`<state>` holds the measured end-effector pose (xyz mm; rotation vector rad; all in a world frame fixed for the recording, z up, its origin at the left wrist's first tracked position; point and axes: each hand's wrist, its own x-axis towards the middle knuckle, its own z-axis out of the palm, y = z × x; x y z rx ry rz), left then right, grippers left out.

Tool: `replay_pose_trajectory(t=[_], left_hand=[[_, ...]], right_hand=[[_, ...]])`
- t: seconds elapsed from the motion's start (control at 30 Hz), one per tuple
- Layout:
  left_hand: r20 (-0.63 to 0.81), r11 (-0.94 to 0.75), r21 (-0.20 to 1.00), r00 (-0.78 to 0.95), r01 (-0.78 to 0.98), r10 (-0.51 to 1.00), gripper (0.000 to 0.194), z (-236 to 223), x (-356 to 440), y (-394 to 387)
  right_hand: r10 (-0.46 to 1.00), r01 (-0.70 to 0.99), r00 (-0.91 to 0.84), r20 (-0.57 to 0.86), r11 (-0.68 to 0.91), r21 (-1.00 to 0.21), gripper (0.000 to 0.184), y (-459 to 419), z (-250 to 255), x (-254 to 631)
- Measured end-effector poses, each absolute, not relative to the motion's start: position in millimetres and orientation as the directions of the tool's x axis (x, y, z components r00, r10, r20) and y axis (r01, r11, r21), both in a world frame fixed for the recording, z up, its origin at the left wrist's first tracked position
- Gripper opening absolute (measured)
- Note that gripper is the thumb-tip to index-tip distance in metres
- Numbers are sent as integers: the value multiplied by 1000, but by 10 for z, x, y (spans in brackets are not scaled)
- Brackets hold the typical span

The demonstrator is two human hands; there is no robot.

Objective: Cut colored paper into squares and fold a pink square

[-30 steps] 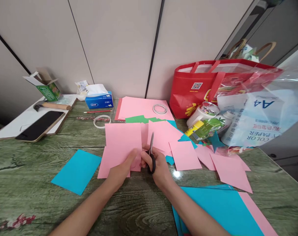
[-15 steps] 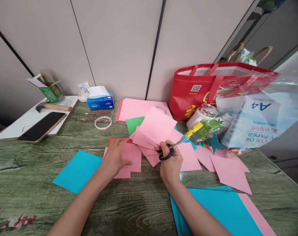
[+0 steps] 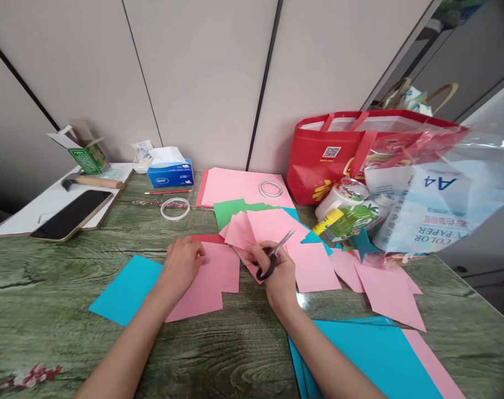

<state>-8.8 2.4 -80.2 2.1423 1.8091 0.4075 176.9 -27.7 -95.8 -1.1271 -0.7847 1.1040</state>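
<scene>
My right hand (image 3: 279, 274) grips black-handled scissors (image 3: 272, 259), blades pointing up and to the right over loose pink paper pieces (image 3: 272, 227). My left hand (image 3: 181, 263) rests with curled fingers on a pink sheet (image 3: 212, 277) lying on the green wood-grain table (image 3: 48, 271). A red sheet edge (image 3: 212, 239) peeks out behind that hand. A blue sheet (image 3: 125, 288) lies left of the pink one.
More pink pieces (image 3: 385, 288) and a blue stack (image 3: 372, 354) lie at right. Behind are a red bag (image 3: 330, 160), a colour paper pack (image 3: 435, 205), glue (image 3: 327, 220), tape rolls (image 3: 175, 209), tissue box (image 3: 170, 173), phone (image 3: 71, 213), hammer (image 3: 92, 180).
The cut pink piece that my right hand lifted now lies flat among the other pieces. My left hand drew the pink sheet down onto the table. The scissors swung to point up-right.
</scene>
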Motion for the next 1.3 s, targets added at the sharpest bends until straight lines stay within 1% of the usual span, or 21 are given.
replay_pose_trajectory(t=[0.13, 0.2, 0.23, 0.3, 0.37, 0.43, 0.47, 0.5, 0.53, 0.6, 0.67, 0.73, 0.8, 0.87, 0.93, 1.0, 1.1, 1.17, 1.2, 1.23, 1.3], left_hand=[[5, -86, 723, 119, 685, 993, 19, -655, -137, 37], [30, -77, 805, 89, 588, 996, 21, -594, -117, 17], [63, -83, 826, 55, 558, 996, 22, -575, -99, 3], [178, -129, 830, -40, 543, 983, 22, -563, -60, -23], [325, -201, 796, -124, 571, 938, 24, -575, -32, -38], [407, -229, 778, -191, 585, 893, 33, -591, -15, -41], [397, -217, 795, -215, 567, 892, 36, -595, -7, -42], [350, -193, 830, -218, 524, 911, 37, -595, 3, -45], [266, -156, 876, -188, 456, 946, 36, -591, 18, -51], [52, -49, 956, -3, 289, 999, 39, -574, 65, -78], [-96, 62, 986, 227, 156, 969, 46, -556, 130, -120], [-140, 116, 989, 353, 88, 925, 46, -549, 195, -162], [-127, 121, 992, 400, 42, 908, 43, -558, 238, -190], [-106, 116, 993, 376, -4, 921, 38, -580, 248, -199], [-98, 113, 993, 277, -39, 956, 33, -604, 232, -193], [-134, 154, 985, 204, -83, 970, 29, -621, 204, -181], [-235, 280, 940, 229, -193, 945, 31, -613, 169, -165], [-274, 334, 906, 239, -260, 931, 32, -585, 154, -153], [-287, 347, 892, 229, -291, 930, 30, -566, 149, -146], [-299, 355, 879, 212, -319, 930, 29, -546, 143, -138], [-321, 364, 858, 175, -361, 931, 27, -505, 127, -122]], right_hand=[[997, -217, -43, -72, -79, -973, 37, -343, -977, 1720], [979, -202, -161, -127, -158, -967, 39, -367, -984, 1701], [973, -192, -181, -146, -181, -965, 39, -374, -987, 1695], [982, -201, -124, -145, -168, -965, 37, -374, -987, 1693], [994, -248, 31, -106, -95, -964, 36, -354, -982, 1708], [972, -293, 225, -67, 2, -956, 38, -320, -971, 1737], [948, -305, 315, -49, 52, -951, 39, -303, -964, 1754], [920, -307, 391, -31, 99, -946, 39, -286, -956, 1771], [894, -304, 449, -9, 143, -942, 38, -273, -948, 1786], [855, -278, 518, 42, 215, -936, 33, -262, -932, 1804], [835, -235, 541, 100, 264, -936, 28, -277, -918, 1801], [837, -173, 524, 155, 283, -943, 27, -315, -910, 1782], [858, -89, 467, 215, 287, -954, 25, -364, -915, 1757], [876, 15, 385, 290, 309, -951, 21, -410, -937, 1737], [871, 134, 286, 399, 376, -917, 15, -439, -969, 1732], [835, 268, 171, 524, 472, -840, 11, -447, -997, 1741], [736, 454, 38, 675, 589, -668, 21, -435, -1015, 1770], [673, 542, 22, 739, 613, -574, 28, -427, -1015, 1786], [656, 570, 33, 754, 608, -553, 29, -426, -1011, 1792], [654, 583, 62, 754, 590, -559, 30, -426, -1005, 1797], [687, 551, 187, 702, 519, -654, 29, -422, -981, 1807]])
